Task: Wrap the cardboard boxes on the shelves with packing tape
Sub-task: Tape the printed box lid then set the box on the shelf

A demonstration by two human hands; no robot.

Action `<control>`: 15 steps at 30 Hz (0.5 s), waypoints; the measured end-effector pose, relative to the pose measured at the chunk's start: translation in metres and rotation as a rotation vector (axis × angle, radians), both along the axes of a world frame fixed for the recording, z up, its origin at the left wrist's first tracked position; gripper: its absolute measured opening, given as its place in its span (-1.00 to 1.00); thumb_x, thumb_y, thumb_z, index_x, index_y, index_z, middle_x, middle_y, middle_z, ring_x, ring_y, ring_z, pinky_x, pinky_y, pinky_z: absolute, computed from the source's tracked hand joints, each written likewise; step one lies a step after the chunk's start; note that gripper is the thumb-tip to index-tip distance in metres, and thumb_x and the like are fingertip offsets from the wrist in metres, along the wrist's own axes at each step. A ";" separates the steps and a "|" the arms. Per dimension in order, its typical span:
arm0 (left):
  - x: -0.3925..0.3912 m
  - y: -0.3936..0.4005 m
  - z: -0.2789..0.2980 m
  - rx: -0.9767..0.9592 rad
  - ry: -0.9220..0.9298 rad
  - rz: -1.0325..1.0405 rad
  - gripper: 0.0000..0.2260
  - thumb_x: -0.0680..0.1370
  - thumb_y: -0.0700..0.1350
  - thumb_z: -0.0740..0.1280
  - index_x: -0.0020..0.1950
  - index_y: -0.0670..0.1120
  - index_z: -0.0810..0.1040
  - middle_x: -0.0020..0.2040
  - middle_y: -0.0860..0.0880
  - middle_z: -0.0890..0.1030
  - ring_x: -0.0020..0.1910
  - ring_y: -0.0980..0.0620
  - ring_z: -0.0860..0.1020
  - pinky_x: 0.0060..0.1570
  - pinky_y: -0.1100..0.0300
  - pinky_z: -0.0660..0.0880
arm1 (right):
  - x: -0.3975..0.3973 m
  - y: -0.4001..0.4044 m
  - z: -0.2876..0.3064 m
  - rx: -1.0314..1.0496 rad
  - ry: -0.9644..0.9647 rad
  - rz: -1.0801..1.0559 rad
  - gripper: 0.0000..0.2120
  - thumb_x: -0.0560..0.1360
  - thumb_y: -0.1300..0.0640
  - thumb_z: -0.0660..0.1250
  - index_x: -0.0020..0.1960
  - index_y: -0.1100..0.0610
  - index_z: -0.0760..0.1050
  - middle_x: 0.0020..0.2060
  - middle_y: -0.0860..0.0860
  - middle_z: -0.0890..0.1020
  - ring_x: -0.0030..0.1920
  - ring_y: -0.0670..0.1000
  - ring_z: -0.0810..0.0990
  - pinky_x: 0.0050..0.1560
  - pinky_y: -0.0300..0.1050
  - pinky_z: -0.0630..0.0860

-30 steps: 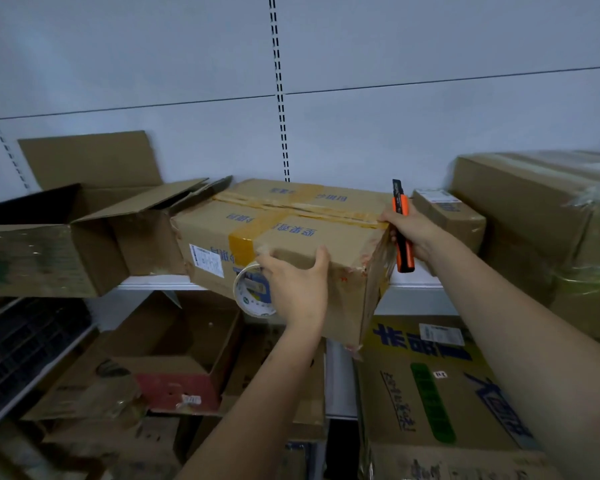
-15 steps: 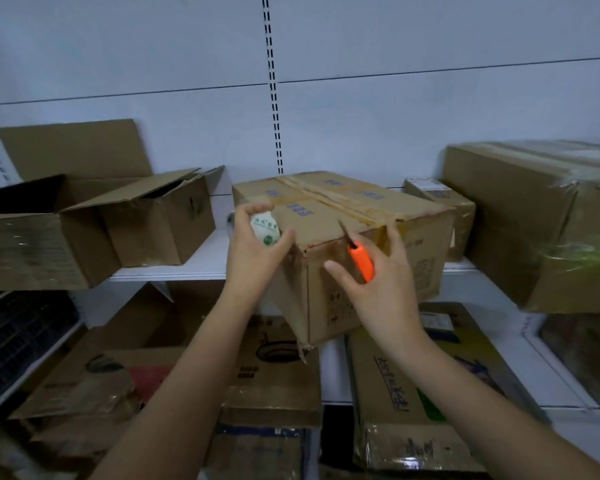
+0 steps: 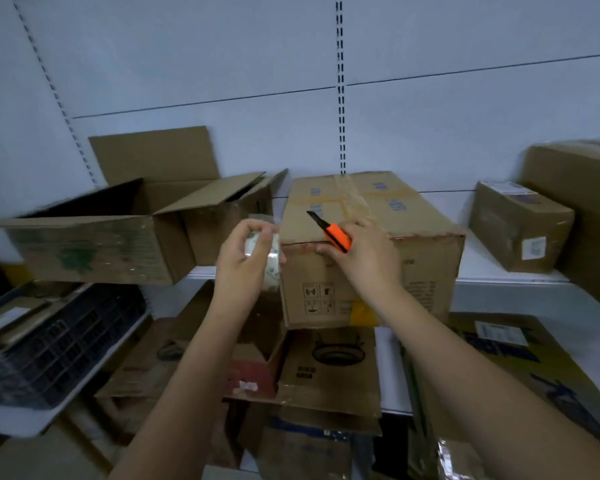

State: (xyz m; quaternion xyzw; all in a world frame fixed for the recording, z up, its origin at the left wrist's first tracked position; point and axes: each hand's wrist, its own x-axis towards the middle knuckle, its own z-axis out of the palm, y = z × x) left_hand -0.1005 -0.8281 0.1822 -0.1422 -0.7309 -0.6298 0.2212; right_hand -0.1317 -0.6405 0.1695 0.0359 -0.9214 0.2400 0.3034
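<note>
We see two bare forearms with no sleeves, and the left hand [image 3: 245, 259] and right hand [image 3: 368, 258] wear no gloves, rings or watches.

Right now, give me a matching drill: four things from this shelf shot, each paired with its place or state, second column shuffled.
Things:
1. tape roll
2. utility knife
3. open box
4. small labelled box

Places or states:
A. flaps up, left on the shelf
B. held in the right hand
C. right of the middle box
D. held in the left hand

Pairs: 1-D, 2-B, 3-A, 4-C
</note>
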 end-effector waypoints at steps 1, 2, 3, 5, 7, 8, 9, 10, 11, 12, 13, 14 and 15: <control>0.002 -0.010 0.006 -0.045 -0.008 -0.039 -0.86 0.65 -0.06 0.27 0.03 -0.09 0.57 -0.19 -0.06 0.65 -0.26 -0.02 0.63 -0.22 -0.02 0.59 | -0.007 -0.010 0.003 -0.036 -0.033 0.014 -0.62 0.47 -0.30 0.34 0.04 -0.01 0.56 -0.12 -0.10 0.49 -0.16 -0.04 0.48 -0.38 -0.16 0.28; 0.004 -0.019 0.012 -0.103 -0.005 -0.069 -0.86 0.65 -0.06 0.28 0.00 -0.06 0.60 -0.15 -0.04 0.66 -0.21 -0.02 0.63 -0.16 -0.03 0.58 | -0.013 -0.017 0.006 -0.080 -0.067 0.028 -0.65 0.47 -0.27 0.36 0.01 0.00 0.57 -0.16 -0.09 0.54 -0.18 -0.02 0.52 -0.36 -0.13 0.36; 0.006 -0.028 0.018 -0.170 0.011 -0.092 -0.86 0.65 -0.07 0.28 -0.02 -0.03 0.62 -0.10 -0.01 0.66 -0.15 -0.01 0.64 -0.08 -0.02 0.56 | -0.016 -0.022 0.008 -0.136 -0.102 0.046 -0.67 0.47 -0.25 0.38 -0.02 0.01 0.57 -0.22 -0.07 0.59 -0.22 0.00 0.59 -0.32 -0.10 0.45; 0.009 -0.040 0.030 -0.284 0.044 -0.134 -0.86 0.65 -0.08 0.28 -0.02 -0.03 0.63 -0.07 0.03 0.66 -0.06 0.03 0.63 0.00 0.06 0.54 | -0.018 -0.026 0.016 -0.294 -0.191 0.113 -0.74 0.49 -0.19 0.40 -0.02 0.00 0.58 -0.31 -0.03 0.65 -0.35 -0.05 0.65 -0.27 -0.09 0.57; 0.011 -0.047 0.041 -0.336 0.047 -0.179 -0.86 0.64 -0.10 0.29 -0.01 -0.04 0.64 -0.06 0.05 0.67 -0.07 0.03 0.64 -0.04 0.14 0.55 | -0.009 -0.028 0.029 -0.500 -0.233 0.225 -0.74 0.51 -0.16 0.39 0.03 0.01 0.60 -0.28 0.00 0.69 -0.48 -0.11 0.59 -0.31 -0.16 0.56; 0.011 -0.049 0.045 -0.343 0.044 -0.204 -0.87 0.63 -0.11 0.30 -0.01 -0.05 0.65 -0.06 0.04 0.67 -0.09 -0.03 0.65 -0.08 0.11 0.56 | -0.001 -0.029 0.036 -0.600 -0.233 0.298 -0.69 0.51 -0.20 0.37 0.05 0.02 0.61 -0.22 -0.01 0.71 -0.51 -0.10 0.54 -0.31 -0.19 0.54; 0.010 -0.050 0.047 -0.350 0.041 -0.225 -0.88 0.62 -0.11 0.32 -0.01 -0.06 0.66 -0.07 0.01 0.68 -0.10 -0.10 0.65 -0.11 0.04 0.57 | 0.009 -0.030 0.045 -0.694 -0.242 0.400 -0.63 0.50 -0.24 0.34 0.08 0.02 0.62 -0.15 -0.03 0.72 -0.51 -0.09 0.49 -0.28 -0.18 0.53; 0.008 -0.050 0.049 -0.366 0.044 -0.241 -0.89 0.61 -0.10 0.34 -0.02 -0.06 0.67 -0.07 0.01 0.69 -0.09 -0.13 0.65 -0.11 -0.01 0.56 | 0.020 -0.031 0.053 -0.768 -0.267 0.509 -0.57 0.49 -0.28 0.30 0.11 0.03 0.62 -0.11 -0.05 0.72 -0.51 -0.09 0.44 -0.24 -0.14 0.52; 0.006 -0.049 0.051 -0.386 0.050 -0.254 -0.89 0.60 -0.10 0.36 -0.02 -0.05 0.68 -0.07 0.03 0.69 -0.08 -0.08 0.66 -0.12 0.00 0.56 | 0.031 -0.033 0.061 -0.795 -0.299 0.592 -0.53 0.46 -0.30 0.28 0.13 0.03 0.63 -0.13 -0.05 0.72 -0.51 -0.09 0.41 -0.26 -0.13 0.51; 0.003 -0.048 0.052 -0.407 0.053 -0.266 -0.90 0.60 -0.08 0.37 -0.02 -0.04 0.68 -0.07 0.08 0.70 -0.06 0.01 0.66 -0.10 0.07 0.55 | 0.041 -0.035 0.066 -0.774 -0.325 0.625 -0.52 0.43 -0.30 0.30 0.12 0.03 0.63 -0.22 -0.06 0.71 -0.51 -0.09 0.41 -0.33 -0.18 0.48; 0.000 -0.045 0.054 -0.428 0.047 -0.279 -0.89 0.60 -0.06 0.37 -0.02 -0.02 0.68 -0.07 0.10 0.70 -0.06 0.07 0.66 -0.07 0.11 0.54 | 0.050 -0.037 0.071 -0.735 -0.339 0.611 -0.57 0.42 -0.26 0.36 0.09 0.03 0.63 -0.34 -0.07 0.66 -0.51 -0.10 0.43 -0.41 -0.23 0.45; -0.003 -0.043 0.055 -0.453 0.035 -0.285 -0.89 0.59 -0.02 0.37 -0.01 0.01 0.69 -0.07 0.10 0.70 -0.05 0.09 0.66 -0.03 0.09 0.55 | 0.055 -0.038 0.073 -0.709 -0.335 0.555 -0.66 0.41 -0.19 0.43 0.04 0.04 0.63 -0.42 -0.07 0.61 -0.50 -0.11 0.46 -0.46 -0.27 0.43; -0.006 -0.040 0.056 -0.483 0.017 -0.288 -0.89 0.59 0.02 0.37 0.00 0.05 0.69 -0.05 0.10 0.70 -0.03 0.10 0.65 0.03 0.04 0.57 | 0.058 -0.037 0.074 -0.711 -0.316 0.482 -0.74 0.41 -0.10 0.50 -0.03 0.04 0.63 -0.45 -0.07 0.58 -0.50 -0.12 0.47 -0.48 -0.28 0.43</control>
